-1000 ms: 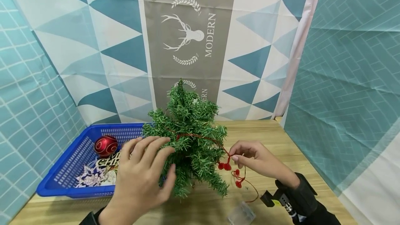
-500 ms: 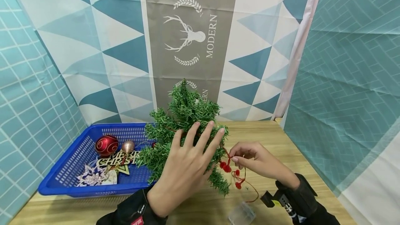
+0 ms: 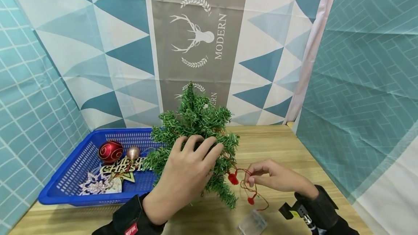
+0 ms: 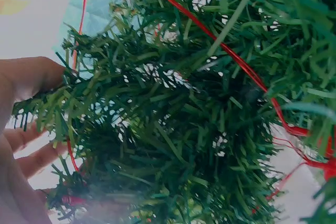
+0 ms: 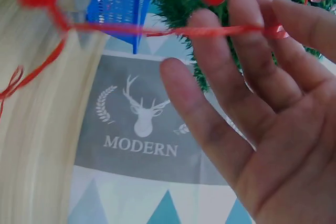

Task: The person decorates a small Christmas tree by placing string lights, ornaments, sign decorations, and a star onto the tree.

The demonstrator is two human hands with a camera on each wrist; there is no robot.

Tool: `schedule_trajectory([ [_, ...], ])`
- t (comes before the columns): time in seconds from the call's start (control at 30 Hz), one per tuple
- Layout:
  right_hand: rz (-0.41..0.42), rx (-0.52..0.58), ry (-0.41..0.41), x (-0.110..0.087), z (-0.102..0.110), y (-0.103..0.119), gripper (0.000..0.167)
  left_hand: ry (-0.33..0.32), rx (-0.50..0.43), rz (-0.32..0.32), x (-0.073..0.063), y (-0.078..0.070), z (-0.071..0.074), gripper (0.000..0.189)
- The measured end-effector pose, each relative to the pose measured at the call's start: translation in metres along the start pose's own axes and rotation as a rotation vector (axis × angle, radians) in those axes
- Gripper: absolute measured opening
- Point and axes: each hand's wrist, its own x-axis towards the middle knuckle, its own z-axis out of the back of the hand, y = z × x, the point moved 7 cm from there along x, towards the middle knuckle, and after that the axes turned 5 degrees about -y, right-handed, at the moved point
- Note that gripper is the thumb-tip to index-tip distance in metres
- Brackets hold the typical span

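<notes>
A small artificial Christmas tree (image 3: 196,119) stands mid-table. A thin red cord (image 4: 231,53) with small red pom-poms (image 3: 233,178) is draped round its branches. My left hand (image 3: 187,175) reaches into the front of the tree with fingers bent loosely, the fingertips hidden by foliage in the head view. The left wrist view has its thumb (image 4: 39,74) at a branch tip and the fingers behind the needles. Right of the tree, my right hand (image 3: 277,177) pinches the cord between thumb and fingers. Some slack cord hangs below it, leading toward a clear plastic box (image 3: 252,222).
On the left, a blue plastic basket (image 3: 78,201) holds a red bauble (image 3: 110,151), a pinkish bauble (image 3: 132,153), a gold lettered ornament (image 3: 119,167) and a glittery snowflake (image 3: 94,183). Patterned cloth hangs behind the wooden table (image 3: 274,144) and at both sides.
My left hand came from the left onto the tree's front, then drew down slightly as its fingers bent. My right hand has shifted a little right and down along the cord.
</notes>
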Motion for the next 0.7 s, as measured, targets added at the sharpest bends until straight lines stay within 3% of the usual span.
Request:
schedule_trajectory([
  [0.13,0.084,0.097,-0.003,-0.003,0.002,0.009,0.027,0.022,-0.082,-0.024,-0.005,0.005,0.003,0.039],
  [0.2,0.136,0.102,-0.067,-0.001,0.01,0.019,0.03,0.03,-0.128,-0.038,-0.007,0.007,0.005,0.045],
  [0.33,0.26,-0.014,-0.235,0.008,0.031,0.043,0.03,0.035,-0.216,-0.064,-0.011,0.013,0.007,0.056],
  [0.43,0.264,-0.091,-0.324,0.018,0.045,0.056,0.026,0.046,-0.272,-0.072,-0.012,0.016,0.007,0.057],
  [0.7,0.113,-0.179,-0.522,0.037,0.069,0.056,0.015,0.084,-0.388,-0.081,-0.012,0.023,0.008,0.049],
])
